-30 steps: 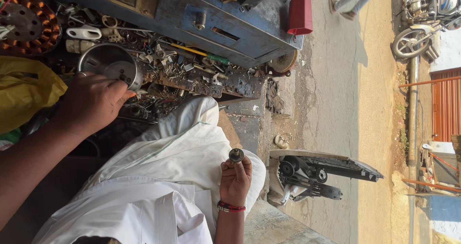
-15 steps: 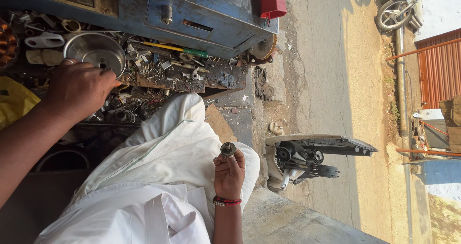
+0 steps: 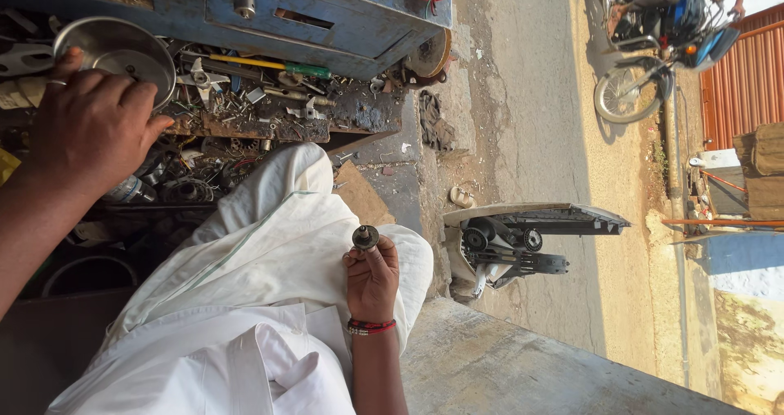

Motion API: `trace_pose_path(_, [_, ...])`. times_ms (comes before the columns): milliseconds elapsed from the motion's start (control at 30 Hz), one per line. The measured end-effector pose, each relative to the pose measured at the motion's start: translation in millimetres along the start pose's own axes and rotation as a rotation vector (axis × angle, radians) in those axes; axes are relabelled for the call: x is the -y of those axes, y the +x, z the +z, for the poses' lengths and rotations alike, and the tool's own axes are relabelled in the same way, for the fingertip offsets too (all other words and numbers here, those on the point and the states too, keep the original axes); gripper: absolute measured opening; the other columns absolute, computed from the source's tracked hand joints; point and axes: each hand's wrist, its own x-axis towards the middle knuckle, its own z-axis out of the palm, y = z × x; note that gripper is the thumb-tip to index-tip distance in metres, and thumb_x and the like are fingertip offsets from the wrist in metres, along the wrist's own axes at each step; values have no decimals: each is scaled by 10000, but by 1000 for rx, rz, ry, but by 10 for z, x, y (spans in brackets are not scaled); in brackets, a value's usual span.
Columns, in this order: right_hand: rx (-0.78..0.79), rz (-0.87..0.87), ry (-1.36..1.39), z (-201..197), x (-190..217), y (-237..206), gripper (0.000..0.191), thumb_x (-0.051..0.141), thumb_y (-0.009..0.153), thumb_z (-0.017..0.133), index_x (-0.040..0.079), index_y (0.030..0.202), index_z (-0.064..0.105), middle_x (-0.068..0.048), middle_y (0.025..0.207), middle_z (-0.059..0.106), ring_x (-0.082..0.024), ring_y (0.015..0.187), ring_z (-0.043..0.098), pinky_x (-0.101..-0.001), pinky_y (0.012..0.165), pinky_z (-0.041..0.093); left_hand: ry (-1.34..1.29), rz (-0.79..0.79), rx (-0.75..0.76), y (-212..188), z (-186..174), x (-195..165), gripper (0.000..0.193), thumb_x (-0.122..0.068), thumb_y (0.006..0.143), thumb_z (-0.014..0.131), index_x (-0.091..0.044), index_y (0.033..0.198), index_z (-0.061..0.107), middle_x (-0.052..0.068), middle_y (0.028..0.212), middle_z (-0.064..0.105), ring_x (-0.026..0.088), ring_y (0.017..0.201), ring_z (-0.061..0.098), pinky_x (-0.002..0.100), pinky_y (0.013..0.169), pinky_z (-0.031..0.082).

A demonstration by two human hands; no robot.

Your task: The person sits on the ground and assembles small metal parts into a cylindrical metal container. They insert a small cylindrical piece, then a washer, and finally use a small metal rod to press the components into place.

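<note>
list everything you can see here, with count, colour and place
steel bowl: one, silver, on the cluttered bench
screwdriver: one, yellow and green, on the bench
loose metal parts: many, grey, spread over the bench
metal cabinet: one, blue, beside the bench
motorcycle: one, blue, on the road
small round part: one, dark, over the lap
white clothing: the person's lap
left hand: at the bowl's rim
right hand: pinching the round part
</note>
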Motion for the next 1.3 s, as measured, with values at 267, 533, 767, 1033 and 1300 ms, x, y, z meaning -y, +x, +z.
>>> trace_pose_path(267, [60, -12, -55, 337, -41, -85, 136, 18, 1001, 648, 45, 1134, 636, -102, 1013, 744, -197, 836, 704, -351, 787, 561, -495, -83, -84, -108, -623, -468, 379, -315, 950, 808, -70, 1211, 683, 84, 1110, 718, 289, 1052, 701, 447, 1043, 504])
trace_pose_path(533, [333, -86, -365, 737, -30, -302, 128, -28, 1049, 655, -6, 1173, 674, -105, 1235, 675, -146, 1034, 664, -306, 919, 554, -1432, -121, 345, -202, -997, -1332, 558, -201, 786, 813, -57, 1282, 602, 82, 973, 748, 166, 852, 763, 322, 730, 589])
trace_pose_path(767, [404, -100, -407, 913, -6, -409, 163, -77, 1042, 626, 2, 1181, 658, -65, 1271, 639, -141, 1167, 656, -308, 1041, 551, -1415, -16, 213, -250, -1019, -1390, 247, -120, 873, 751, -69, 1104, 680, 75, 985, 756, 202, 913, 763, 325, 776, 590])
trace_pose_path(1033, [383, -127, -380, 973, -69, -449, 166, -77, 1062, 604, 11, 1200, 630, -74, 1258, 658, -137, 1161, 663, -308, 1039, 562, -1286, -93, 177, -324, -1064, -1425, 220, -154, 913, 735, -60, 1098, 663, 106, 933, 742, 234, 804, 744, 339, 665, 568])
trace_pose_path(1300, [312, -79, -388, 980, -153, -466, 152, -46, 1049, 633, 7, 1191, 645, -64, 1210, 688, -130, 1086, 678, -297, 966, 568, -1344, -231, 244, -389, -1040, -1505, 186, -217, 1000, 647, -51, 1072, 603, 70, 721, 711, 187, 636, 732, 317, 558, 537])
